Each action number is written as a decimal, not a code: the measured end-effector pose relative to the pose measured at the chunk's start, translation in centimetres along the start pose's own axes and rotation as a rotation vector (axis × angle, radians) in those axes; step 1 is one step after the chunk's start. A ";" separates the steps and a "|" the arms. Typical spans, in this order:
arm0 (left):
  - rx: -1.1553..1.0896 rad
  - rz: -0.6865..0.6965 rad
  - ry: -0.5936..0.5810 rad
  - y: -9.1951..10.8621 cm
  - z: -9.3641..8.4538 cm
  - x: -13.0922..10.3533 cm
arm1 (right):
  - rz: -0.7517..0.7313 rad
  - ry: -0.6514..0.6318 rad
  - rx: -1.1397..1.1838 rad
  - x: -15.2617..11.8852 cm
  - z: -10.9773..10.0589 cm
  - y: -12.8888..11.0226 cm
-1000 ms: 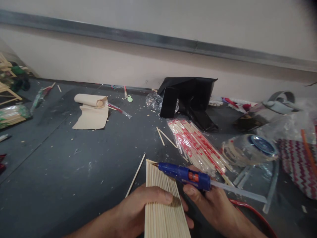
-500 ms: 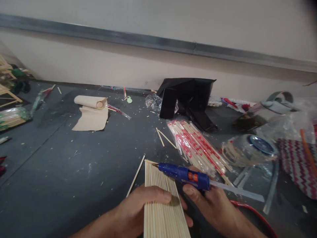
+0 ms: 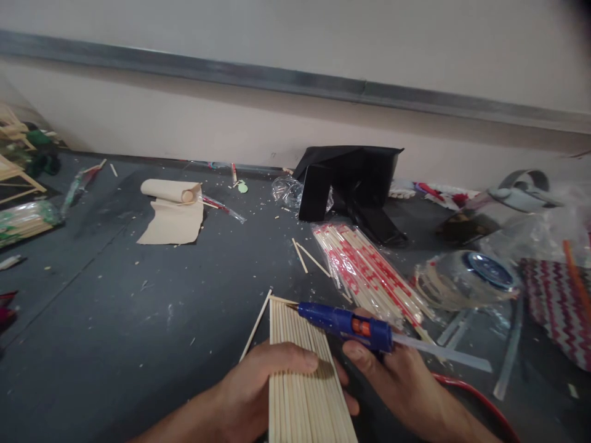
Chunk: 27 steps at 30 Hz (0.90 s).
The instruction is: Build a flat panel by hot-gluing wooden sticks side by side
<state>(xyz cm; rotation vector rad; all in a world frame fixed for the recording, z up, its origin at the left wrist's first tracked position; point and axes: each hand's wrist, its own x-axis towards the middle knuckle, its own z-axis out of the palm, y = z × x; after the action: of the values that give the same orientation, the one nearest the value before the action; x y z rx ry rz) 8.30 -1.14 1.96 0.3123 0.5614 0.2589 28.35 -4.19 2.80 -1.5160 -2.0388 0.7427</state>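
My left hand [image 3: 263, 381] is closed around a flat panel of wooden sticks [image 3: 305, 403] laid side by side, thumb on top and fingertips showing past its right edge. My right hand [image 3: 406, 381] grips a blue hot glue gun [image 3: 341, 323], its handle hidden by the hand. A clear glue stick [image 3: 447, 352] juts from the gun's rear. The nozzle sits at the panel's far end, by a thin stick piece [image 3: 282, 300] lying across the top; whether it touches cannot be made out. A loose stick [image 3: 256, 326] lies just left of the panel.
Plastic-wrapped chopsticks [image 3: 364, 264] lie beyond the glue gun. Behind them stands a black folded object [image 3: 353, 178]. A clear jar [image 3: 466, 280] and spare glue sticks [image 3: 510, 357] are at right, near a red cable [image 3: 475, 400]. Brown paper [image 3: 173, 221] lies further left.
Both hands keep nearly the same pose. The glue gun's nozzle has shifted very slightly right along the panel's far end, and the whole view has moved a little.
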 end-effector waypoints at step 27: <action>-0.004 -0.021 0.066 0.1 0.1 -0.1 | 0.041 0.031 -0.022 0.1 -0.2 -0.1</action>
<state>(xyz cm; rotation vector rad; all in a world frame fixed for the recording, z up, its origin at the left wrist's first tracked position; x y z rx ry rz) 8.30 -1.14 2.14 0.2944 0.6287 0.2505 28.38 -4.08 3.06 -1.5761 -2.0046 0.7100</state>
